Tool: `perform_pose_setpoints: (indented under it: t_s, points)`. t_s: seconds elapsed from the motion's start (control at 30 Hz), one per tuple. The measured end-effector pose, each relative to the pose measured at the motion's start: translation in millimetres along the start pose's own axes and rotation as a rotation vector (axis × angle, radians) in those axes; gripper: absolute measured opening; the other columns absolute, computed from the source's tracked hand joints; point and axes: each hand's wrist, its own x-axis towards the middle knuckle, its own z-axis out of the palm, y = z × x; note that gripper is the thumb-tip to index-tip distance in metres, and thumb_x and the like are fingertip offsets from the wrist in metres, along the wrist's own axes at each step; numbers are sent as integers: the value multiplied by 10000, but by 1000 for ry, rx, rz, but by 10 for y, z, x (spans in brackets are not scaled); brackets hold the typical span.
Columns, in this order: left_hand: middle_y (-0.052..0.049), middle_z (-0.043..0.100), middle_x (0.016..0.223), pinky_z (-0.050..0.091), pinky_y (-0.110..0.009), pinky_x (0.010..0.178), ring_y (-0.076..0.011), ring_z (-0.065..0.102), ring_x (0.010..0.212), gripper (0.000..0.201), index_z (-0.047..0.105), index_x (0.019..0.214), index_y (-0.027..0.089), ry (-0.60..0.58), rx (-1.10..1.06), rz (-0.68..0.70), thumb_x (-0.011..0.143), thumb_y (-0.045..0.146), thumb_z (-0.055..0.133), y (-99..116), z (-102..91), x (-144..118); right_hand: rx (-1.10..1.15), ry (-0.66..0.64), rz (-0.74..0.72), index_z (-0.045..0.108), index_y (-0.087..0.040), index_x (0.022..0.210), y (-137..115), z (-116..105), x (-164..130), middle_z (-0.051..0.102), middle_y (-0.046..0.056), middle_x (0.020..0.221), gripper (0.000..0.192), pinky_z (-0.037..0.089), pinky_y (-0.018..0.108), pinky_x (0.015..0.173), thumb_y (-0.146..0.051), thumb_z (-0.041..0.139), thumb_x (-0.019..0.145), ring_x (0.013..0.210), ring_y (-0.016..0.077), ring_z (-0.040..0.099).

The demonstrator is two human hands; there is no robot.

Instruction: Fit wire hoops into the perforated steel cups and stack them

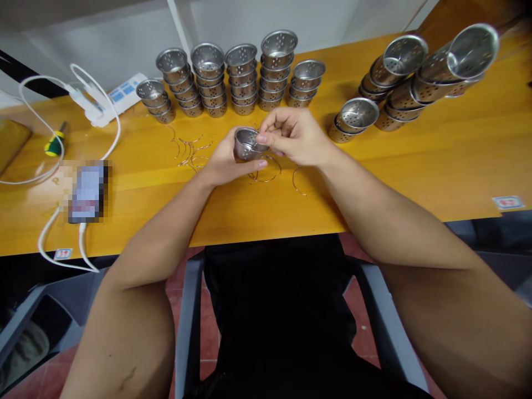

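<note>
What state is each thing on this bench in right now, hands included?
left hand: closed around the metal cup
right hand: fingertips pinched at the cup's rim
metal cup: held above the table, open side up
wire rings: loose, scattered flat on the table
cup stacks: nested, upright at the back
right cup stacks: nested, leaning over
phone: lying flat, cable plugged in
screwdriver: lying untouched

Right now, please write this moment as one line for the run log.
left hand: holds metal cup | right hand: pinches cup rim | table: wire rings, cup stacks
</note>
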Motion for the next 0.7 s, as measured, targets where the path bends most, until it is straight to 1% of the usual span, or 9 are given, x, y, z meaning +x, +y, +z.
perform_pose_setpoints:
  t_s: [0.1, 0.2, 0.37, 0.5, 0.7]
  points:
    - [-147, 813, 1439, 713, -539, 1179, -336, 847, 1296, 1047, 643, 1540, 229, 14, 73, 29, 862, 956, 972, -19, 6, -6, 0, 5, 25, 725, -278, 931, 0, 33, 1, 592, -38, 666, 773, 407, 307, 433, -894, 1142, 720, 546, 143, 484]
    - [-145, 814, 1460, 701, -547, 1209, -342, 845, 1323, 995, 632, 1550, 240, -2, 128, 39, 906, 925, 958, 4, -13, -5, 7, 24, 38, 728, -271, 937, -5, 52, -8, 619, -31, 690, 739, 396, 309, 420, -829, 1170, 738, 533, 132, 479]
    - [-156, 825, 1460, 695, -547, 1228, -349, 847, 1330, 971, 646, 1542, 227, 12, 167, 27, 917, 898, 964, 63, -24, -9, 9, 16, 30, 732, -266, 935, 20, 53, -16, 616, -34, 691, 727, 428, 298, 423, -832, 1155, 765, 543, 130, 492]
    - [-159, 832, 1453, 705, -540, 1220, -342, 857, 1311, 959, 653, 1543, 219, 15, 166, 42, 932, 893, 956, 63, -26, -10, -11, 22, 28, 729, -266, 929, 44, 56, -18, 607, -30, 697, 737, 465, 294, 451, -849, 1147, 761, 590, 146, 517]
    - [-155, 835, 1433, 700, -524, 1202, -335, 856, 1289, 987, 647, 1530, 222, 0, 196, 44, 926, 955, 917, 67, -51, -4, -43, 37, 6, 726, -262, 922, 51, 80, -17, 591, -21, 739, 726, 488, 303, 510, -829, 1154, 769, 665, 161, 521]
